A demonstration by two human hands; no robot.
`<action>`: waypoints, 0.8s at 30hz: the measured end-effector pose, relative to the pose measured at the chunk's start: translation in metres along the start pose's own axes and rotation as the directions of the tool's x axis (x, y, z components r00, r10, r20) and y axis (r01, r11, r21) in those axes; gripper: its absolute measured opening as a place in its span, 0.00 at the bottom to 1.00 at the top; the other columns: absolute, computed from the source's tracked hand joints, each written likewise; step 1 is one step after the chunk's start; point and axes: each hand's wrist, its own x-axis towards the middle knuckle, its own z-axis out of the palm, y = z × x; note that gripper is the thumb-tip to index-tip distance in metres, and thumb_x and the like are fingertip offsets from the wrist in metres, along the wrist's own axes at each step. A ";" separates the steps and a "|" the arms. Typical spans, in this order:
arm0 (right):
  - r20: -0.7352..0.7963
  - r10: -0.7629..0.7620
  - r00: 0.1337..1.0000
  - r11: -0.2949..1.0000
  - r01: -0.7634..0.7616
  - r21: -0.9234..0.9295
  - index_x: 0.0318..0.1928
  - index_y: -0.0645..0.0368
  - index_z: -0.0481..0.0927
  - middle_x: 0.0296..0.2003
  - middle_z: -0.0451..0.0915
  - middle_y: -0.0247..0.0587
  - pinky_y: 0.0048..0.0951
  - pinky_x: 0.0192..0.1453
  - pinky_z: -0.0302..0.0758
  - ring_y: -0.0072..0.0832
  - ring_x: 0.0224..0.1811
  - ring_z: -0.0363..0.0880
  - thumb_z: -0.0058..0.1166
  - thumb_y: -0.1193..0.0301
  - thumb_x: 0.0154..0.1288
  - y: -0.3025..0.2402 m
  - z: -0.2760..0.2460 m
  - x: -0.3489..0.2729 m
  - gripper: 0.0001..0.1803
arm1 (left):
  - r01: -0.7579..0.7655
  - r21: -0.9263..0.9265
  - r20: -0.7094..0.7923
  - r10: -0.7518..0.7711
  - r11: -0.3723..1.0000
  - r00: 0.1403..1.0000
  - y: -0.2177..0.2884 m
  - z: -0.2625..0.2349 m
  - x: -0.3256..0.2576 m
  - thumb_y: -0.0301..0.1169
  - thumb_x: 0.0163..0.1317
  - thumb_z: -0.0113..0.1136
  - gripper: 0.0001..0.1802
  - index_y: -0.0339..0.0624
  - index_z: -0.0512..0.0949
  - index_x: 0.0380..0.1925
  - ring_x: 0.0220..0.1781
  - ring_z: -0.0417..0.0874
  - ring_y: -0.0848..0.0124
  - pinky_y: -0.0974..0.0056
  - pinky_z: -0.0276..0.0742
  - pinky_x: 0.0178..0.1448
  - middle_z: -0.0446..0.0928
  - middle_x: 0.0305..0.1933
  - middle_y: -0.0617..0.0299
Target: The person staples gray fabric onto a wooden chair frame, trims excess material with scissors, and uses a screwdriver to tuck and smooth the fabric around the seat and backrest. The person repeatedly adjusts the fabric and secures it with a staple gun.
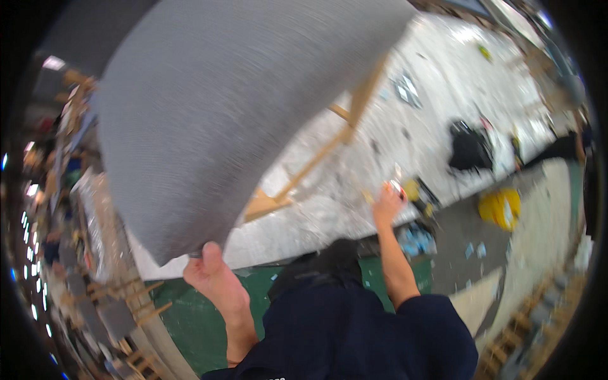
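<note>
A large grey fabric-covered furniture piece (209,107) with a wooden frame (316,158) beneath it stands tilted over the table at upper left. My left hand (215,275) grips its near lower corner, thumb pressed on the fabric edge. My right hand (387,206) is over the table's near edge, closed round a small, shiny object with red-orange on it (397,189), too blurred to name. Right beside it lie a yellow item (411,190) and a black-and-yellow tool (429,197).
White plastic sheeting covers the table (329,218). On it lie a black bag (468,145) and a clear packet (406,90). A yellow bucket (500,209) and a bag with light-blue pieces (417,239) are at right. A person's dark sleeve (557,151) shows far right; wooden frames (142,304) stand left.
</note>
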 end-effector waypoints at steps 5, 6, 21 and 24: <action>0.478 0.090 0.874 0.969 -0.188 0.161 0.55 0.57 0.76 0.39 0.84 0.51 0.49 0.54 0.76 0.46 0.46 0.83 0.63 0.57 0.60 0.020 0.025 0.003 0.26 | -0.178 0.252 -0.008 0.186 0.951 0.982 -0.007 -0.001 0.003 0.26 0.66 0.65 0.08 0.29 0.84 0.39 0.37 0.72 0.81 0.71 0.67 0.42 0.81 0.35 0.66; 0.561 0.053 0.826 0.966 -0.184 0.179 0.53 0.57 0.76 0.39 0.84 0.51 0.50 0.51 0.78 0.47 0.45 0.84 0.63 0.57 0.60 0.018 0.028 0.007 0.26 | -0.219 0.283 0.022 0.222 0.934 0.975 -0.007 -0.004 0.003 0.26 0.66 0.66 0.08 0.29 0.84 0.40 0.37 0.72 0.81 0.72 0.66 0.41 0.81 0.36 0.66; 0.375 0.084 0.923 0.966 -0.168 0.197 0.49 0.61 0.72 0.48 0.75 0.62 0.53 0.54 0.76 0.57 0.53 0.76 0.66 0.51 0.57 0.090 0.033 0.027 0.31 | -0.379 0.324 0.143 0.351 0.867 0.925 0.001 0.001 0.011 0.22 0.58 0.71 0.08 0.34 0.86 0.38 0.33 0.84 0.65 0.65 0.75 0.39 0.84 0.38 0.53; 0.505 0.068 0.861 0.992 -0.110 0.054 0.64 0.63 0.66 0.63 0.64 0.70 0.52 0.66 0.72 0.62 0.63 0.69 0.68 0.51 0.52 0.093 0.054 0.025 0.45 | -0.408 0.317 0.157 0.377 0.856 0.913 0.000 -0.001 0.018 0.23 0.58 0.71 0.07 0.35 0.87 0.37 0.33 0.84 0.66 0.65 0.74 0.37 0.84 0.37 0.54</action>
